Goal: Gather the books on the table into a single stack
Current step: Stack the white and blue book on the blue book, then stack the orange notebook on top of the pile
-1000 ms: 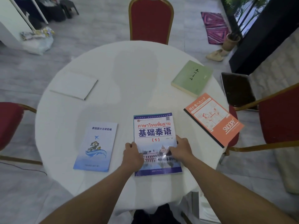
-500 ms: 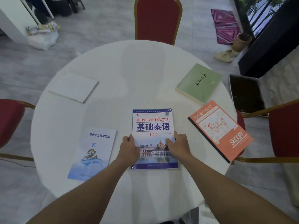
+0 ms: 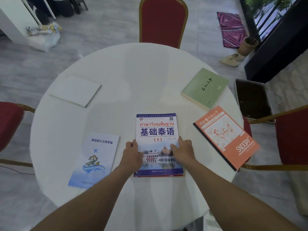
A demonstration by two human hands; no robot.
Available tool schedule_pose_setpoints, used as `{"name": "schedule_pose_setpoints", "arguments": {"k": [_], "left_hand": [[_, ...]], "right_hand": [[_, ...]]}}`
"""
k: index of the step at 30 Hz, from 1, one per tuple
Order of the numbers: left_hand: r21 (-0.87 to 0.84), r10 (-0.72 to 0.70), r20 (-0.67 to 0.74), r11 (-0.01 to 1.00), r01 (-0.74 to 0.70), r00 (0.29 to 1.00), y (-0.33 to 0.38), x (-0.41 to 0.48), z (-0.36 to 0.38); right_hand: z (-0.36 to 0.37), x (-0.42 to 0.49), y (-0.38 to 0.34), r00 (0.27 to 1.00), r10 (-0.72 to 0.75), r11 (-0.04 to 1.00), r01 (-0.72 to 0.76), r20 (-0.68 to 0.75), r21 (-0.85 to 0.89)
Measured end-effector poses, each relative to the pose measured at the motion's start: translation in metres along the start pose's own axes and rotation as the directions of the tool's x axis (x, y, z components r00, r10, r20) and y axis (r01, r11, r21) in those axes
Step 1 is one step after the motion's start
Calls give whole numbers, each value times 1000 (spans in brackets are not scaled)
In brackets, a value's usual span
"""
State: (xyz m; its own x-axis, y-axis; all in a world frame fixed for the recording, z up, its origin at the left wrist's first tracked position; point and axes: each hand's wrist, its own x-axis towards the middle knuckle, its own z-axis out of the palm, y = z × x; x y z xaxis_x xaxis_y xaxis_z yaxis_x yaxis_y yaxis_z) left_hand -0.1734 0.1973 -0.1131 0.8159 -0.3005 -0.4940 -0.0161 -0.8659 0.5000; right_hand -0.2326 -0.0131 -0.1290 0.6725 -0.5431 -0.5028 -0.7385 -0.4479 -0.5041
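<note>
Several books lie apart on a round white table point(image 3: 133, 77). A blue-and-white Thai language textbook point(image 3: 157, 130) lies flat at the near middle. My left hand point(image 3: 132, 154) grips its left edge and my right hand point(image 3: 182, 151) rests on its right side. A pale blue booklet point(image 3: 96, 157) lies to the left of it. An orange Snoopy notebook point(image 3: 226, 135) sits at the right, a green book point(image 3: 205, 87) at the far right, and a white book point(image 3: 75, 90) at the far left.
Red chairs with gold frames stand at the far side point(image 3: 162, 22), the left point(image 3: 10, 124) and the right point(image 3: 290, 135) of the table. A dark tray point(image 3: 253, 99) lies on the floor to the right, beyond it a potted plant point(image 3: 248, 45) and a pink mat point(image 3: 231, 29).
Both hands have slid the Thai textbook a little further onto the table, away from the near edge. The other books have not moved.
</note>
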Motion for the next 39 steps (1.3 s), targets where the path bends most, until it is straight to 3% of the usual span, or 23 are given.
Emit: {"name": "schedule_pose_setpoints", "arguments": {"k": [13, 20, 29, 39], "left_hand": [[55, -25, 18, 998, 24, 1000, 16, -4, -10], [159, 166, -74, 975, -152, 983, 49, -14, -16], [86, 263, 87, 959, -270, 961, 123, -12, 6], [108, 191, 253, 968, -224, 948, 223, 1, 73]], "right_hand": [[-6, -16, 1, 1000, 2, 999, -2, 2, 42], [-29, -34, 3, 999, -35, 993, 31, 36, 115], [-88, -32, 33, 1000, 6, 993, -3, -21, 115], [-176, 15, 101, 992, 29, 999, -32, -124, -25]]}}
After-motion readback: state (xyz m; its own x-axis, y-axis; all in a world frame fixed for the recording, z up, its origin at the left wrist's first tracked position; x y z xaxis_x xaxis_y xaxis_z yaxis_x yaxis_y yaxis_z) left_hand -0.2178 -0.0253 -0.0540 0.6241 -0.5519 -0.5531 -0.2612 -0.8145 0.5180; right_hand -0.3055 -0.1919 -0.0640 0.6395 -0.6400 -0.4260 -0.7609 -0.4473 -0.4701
